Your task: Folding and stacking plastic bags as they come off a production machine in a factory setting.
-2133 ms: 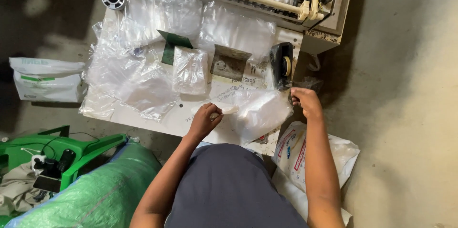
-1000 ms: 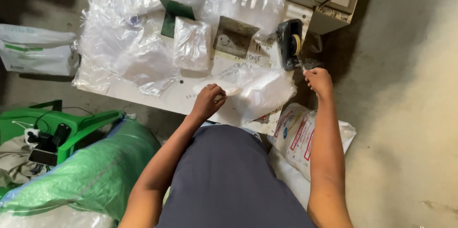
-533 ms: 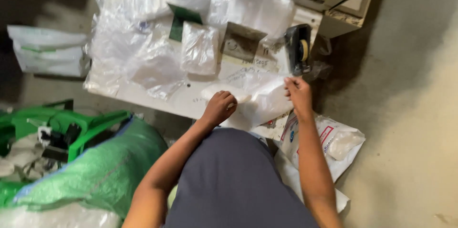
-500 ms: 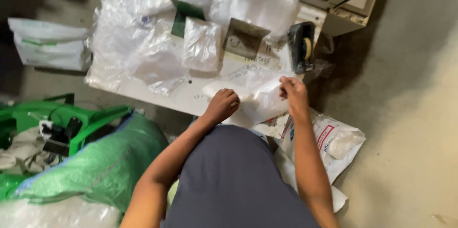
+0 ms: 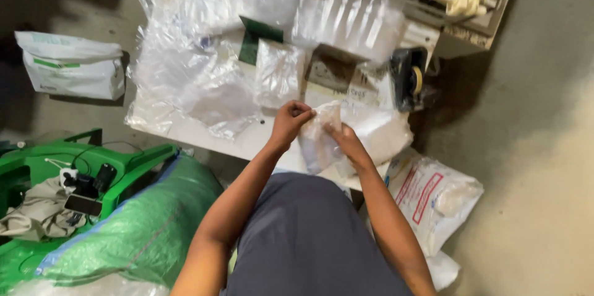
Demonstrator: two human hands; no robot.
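Note:
Both of my hands meet over the near edge of a white table (image 5: 204,138). My left hand (image 5: 289,121) pinches the top of a small clear plastic bag (image 5: 317,142), and my right hand (image 5: 346,141) grips the same bag from the right side. The bag hangs upright between the hands, with white contents inside. Just right of it lies a larger white filled plastic bag (image 5: 383,132) on the table.
Piles of clear plastic bags (image 5: 204,67) cover the table, with a black tape dispenser (image 5: 408,78) at its right edge. A green sack (image 5: 142,228) and green plastic chair (image 5: 37,166) are at the left. White printed sacks lie at right (image 5: 433,200) and far left (image 5: 71,73).
My right hand has come in from the table's right edge to meet my left hand. Both now hold the small clear bag lifted off the table.

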